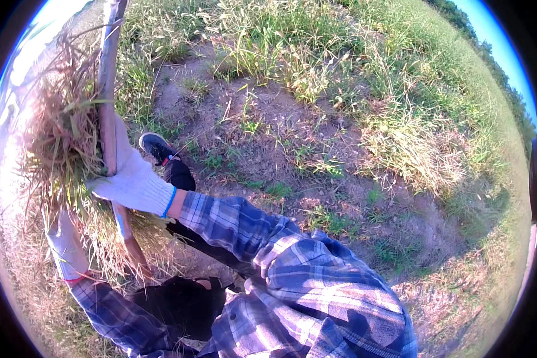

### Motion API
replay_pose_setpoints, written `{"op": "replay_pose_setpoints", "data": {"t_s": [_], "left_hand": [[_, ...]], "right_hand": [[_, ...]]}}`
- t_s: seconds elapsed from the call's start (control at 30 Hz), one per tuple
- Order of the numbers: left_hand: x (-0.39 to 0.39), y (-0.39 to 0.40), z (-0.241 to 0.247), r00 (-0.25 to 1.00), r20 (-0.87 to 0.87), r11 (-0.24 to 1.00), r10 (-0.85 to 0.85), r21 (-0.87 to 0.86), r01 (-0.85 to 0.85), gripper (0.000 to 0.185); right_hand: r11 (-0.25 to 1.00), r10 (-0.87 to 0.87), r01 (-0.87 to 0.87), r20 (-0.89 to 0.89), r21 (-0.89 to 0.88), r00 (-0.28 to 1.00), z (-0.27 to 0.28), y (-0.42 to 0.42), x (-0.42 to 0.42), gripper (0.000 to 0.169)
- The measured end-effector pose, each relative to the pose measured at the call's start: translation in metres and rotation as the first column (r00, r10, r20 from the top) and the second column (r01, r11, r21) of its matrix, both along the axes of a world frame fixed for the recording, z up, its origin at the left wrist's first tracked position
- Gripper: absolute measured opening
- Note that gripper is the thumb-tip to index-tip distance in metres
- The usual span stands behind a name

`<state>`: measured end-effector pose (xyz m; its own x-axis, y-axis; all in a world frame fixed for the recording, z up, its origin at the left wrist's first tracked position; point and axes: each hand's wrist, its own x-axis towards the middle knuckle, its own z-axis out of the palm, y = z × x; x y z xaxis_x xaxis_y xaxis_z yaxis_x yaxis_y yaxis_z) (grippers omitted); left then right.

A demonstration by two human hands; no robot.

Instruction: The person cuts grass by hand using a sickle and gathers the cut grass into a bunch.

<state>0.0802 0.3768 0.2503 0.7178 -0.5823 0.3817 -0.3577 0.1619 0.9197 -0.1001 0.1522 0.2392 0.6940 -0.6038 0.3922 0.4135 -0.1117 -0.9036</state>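
My right hand [132, 174], in a white knit glove with a blue cuff, grips a wooden pole [107, 89] that runs up past the top of the picture. Below this hand a second length of wood [127, 239] shows; whether it is the same pole I cannot tell. A thick bundle of cut, partly dry grass [65, 121] lies against the pole's left side. Beneath the bundle is my left hand [69, 246], gloved in white with a red cuff. Stems rise from its grip, and grass hides most of its fingers.
Bare soil with small green weeds [279, 190] lies to the right of my dark shoe [156, 147]. A heap of cut grass [414, 152] rests farther right. Tall seeding grass [268, 49] stands along the far side, with trees [492, 53] at the right rim.
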Motion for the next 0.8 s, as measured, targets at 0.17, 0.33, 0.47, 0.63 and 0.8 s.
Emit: {"op": "replay_pose_setpoints", "data": {"t_s": [0.17, 0.33, 0.47, 0.63, 0.8], "left_hand": [[-0.059, 0.009, 0.017, 0.979, 0.025, 0.976, -0.204, 0.086, 0.201, 0.068], [-0.074, 0.071, -0.027, 0.987, -0.158, 0.960, 0.010, 0.277, 0.034, 0.053], [-0.050, 0.121, -0.056, 0.939, -0.280, 0.964, 0.202, 0.228, -0.139, 0.043], [-0.066, 0.190, -0.061, 0.810, -0.389, 0.896, 0.440, 0.133, -0.423, 0.036], [-0.078, 0.229, -0.090, 0.718, -0.443, 0.836, 0.537, 0.166, -0.523, 0.034]], "right_hand": [[0.939, -0.338, 0.344, 0.280, 0.030, 0.899, 0.018, -0.120, -0.075, 0.091], [0.453, -0.835, 0.699, 0.011, -0.554, 0.550, 0.061, -0.349, -0.294, 0.057], [0.128, -0.988, 0.408, -0.080, -0.904, 0.131, 0.105, -0.467, -0.479, 0.042], [0.008, -0.989, 0.504, -0.082, -0.864, -0.124, 0.062, -0.499, -0.561, 0.051], [-0.063, -0.837, 0.176, -0.044, -0.982, -0.545, -0.015, -0.463, -0.596, 0.079]]}}
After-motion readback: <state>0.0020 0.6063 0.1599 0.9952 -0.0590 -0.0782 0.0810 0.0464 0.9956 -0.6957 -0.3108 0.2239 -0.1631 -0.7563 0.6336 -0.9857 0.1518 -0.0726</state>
